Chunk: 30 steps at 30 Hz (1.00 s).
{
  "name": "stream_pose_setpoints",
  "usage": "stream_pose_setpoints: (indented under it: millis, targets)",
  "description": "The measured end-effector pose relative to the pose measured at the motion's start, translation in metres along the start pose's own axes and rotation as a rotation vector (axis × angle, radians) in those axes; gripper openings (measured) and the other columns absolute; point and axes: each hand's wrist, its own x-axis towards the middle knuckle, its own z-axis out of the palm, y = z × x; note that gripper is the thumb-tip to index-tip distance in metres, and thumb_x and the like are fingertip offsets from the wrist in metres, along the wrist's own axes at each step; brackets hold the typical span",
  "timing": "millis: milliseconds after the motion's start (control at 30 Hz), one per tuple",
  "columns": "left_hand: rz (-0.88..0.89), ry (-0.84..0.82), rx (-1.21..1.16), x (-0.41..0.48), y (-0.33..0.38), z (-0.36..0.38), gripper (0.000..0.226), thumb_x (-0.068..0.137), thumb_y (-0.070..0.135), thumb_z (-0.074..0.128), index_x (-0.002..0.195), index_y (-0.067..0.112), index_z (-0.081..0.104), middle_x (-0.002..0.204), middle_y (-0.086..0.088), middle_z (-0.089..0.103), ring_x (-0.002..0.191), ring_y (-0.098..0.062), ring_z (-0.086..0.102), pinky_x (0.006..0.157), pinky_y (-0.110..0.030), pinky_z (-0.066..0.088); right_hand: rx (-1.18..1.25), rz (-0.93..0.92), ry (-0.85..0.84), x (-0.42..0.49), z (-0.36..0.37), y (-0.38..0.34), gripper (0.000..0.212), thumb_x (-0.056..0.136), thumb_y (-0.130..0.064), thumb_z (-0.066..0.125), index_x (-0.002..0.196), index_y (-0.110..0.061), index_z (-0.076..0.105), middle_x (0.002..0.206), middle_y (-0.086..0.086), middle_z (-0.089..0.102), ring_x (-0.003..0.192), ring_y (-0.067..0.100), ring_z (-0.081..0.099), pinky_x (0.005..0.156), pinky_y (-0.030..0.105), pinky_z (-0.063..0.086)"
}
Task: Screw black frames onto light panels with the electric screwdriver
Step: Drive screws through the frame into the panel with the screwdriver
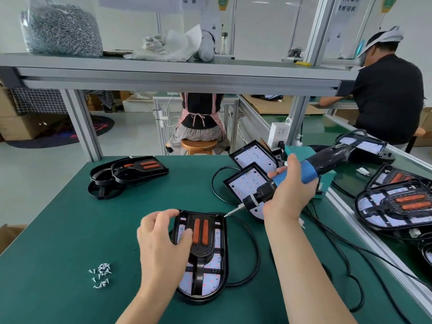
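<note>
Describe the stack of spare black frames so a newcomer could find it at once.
Start at the green worktable and look to its far left corner, under the grey shelf. The spare black frames lie stacked there. Unlike the frame held by the left hand, which sits on a white light panel, they show none beneath.

black frame (201,250): glossy plastic | table mat (58,230) under frame: matt green, smooth | screws (101,275) left of frame: bright metal | electric screwdriver (308,171) right of frame: blue plastic sleeve
</note>
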Motion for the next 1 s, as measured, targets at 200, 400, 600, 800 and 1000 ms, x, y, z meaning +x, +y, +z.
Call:
stream_pose_setpoints:
  millis: [200, 400, 600, 800, 1000]
  targets:
    - [-0.276, -0.38, 0.001, 0.022, -0.01, 0.01, 0.095, 0.078, 0.051, 0.078, 0.152, 0.032, 0.022, 0.133, -0.003, 0.052, 0.106, -0.013, 0.046, 0.081, -0.031, 0.038, -0.107, -0.115, -0.123, 0.003, 0.009, 0.023, 0.019, 0.087, -0.018, 0.069, 0.093, -0.016, 0.051, 0.059, -0.002, 0.057, 0.045, 0.019, 0.056, 0.052, 0.02, 0.048]
    - [-0.353, -0.431, -0.163, 0.026, -0.02, 0.017, 0.069, 0.075, 0.043, 0.084, 0.13, 0.032, 0.045, 0.098, 0.014, 0.069, 0.088, 0.004, 0.062, 0.066, -0.022, 0.051, -0.158, -0.118, -0.217, 0.003, 0.012, 0.043, 0.023, 0.087, -0.02, 0.069, 0.1, -0.012, 0.052, 0.059, -0.004, 0.058, 0.046, 0.019, 0.056, 0.055, 0.03, 0.05]
    - [-0.347, -0.431, -0.188, 0.026, -0.021, 0.017, 0.049, 0.074, 0.041, 0.084, 0.106, 0.038, 0.048, 0.092, 0.01, 0.073, 0.086, -0.011, 0.071, 0.075, -0.034, 0.06, -0.158, -0.114, -0.245, -0.002, 0.009, 0.05, 0.021, 0.088, -0.018, 0.069, 0.1, -0.011, 0.053, 0.057, -0.002, 0.057, 0.046, 0.019, 0.055, 0.052, 0.027, 0.05]
    - [-0.351, -0.433, -0.229, 0.025, -0.022, 0.019, 0.049, 0.074, 0.04, 0.084, 0.107, 0.04, 0.047, 0.091, 0.014, 0.073, 0.087, -0.008, 0.07, 0.076, -0.03, 0.057, -0.169, -0.133, -0.257, -0.004, 0.011, 0.051, 0.018, 0.092, -0.012, 0.068, 0.101, -0.013, 0.052, 0.06, 0.002, 0.056, 0.046, 0.02, 0.055, 0.051, 0.025, 0.049]
    - [-0.355, -0.428, -0.246, 0.026, -0.026, 0.02, 0.047, 0.073, 0.041, 0.084, 0.102, 0.042, 0.047, 0.087, 0.016, 0.074, 0.082, -0.009, 0.071, 0.075, -0.031, 0.059, -0.197, -0.132, -0.283, -0.01, 0.011, 0.054, 0.032, 0.09, -0.018, 0.069, 0.114, -0.006, 0.053, 0.061, 0.001, 0.058, 0.046, 0.017, 0.057, 0.053, 0.023, 0.05]
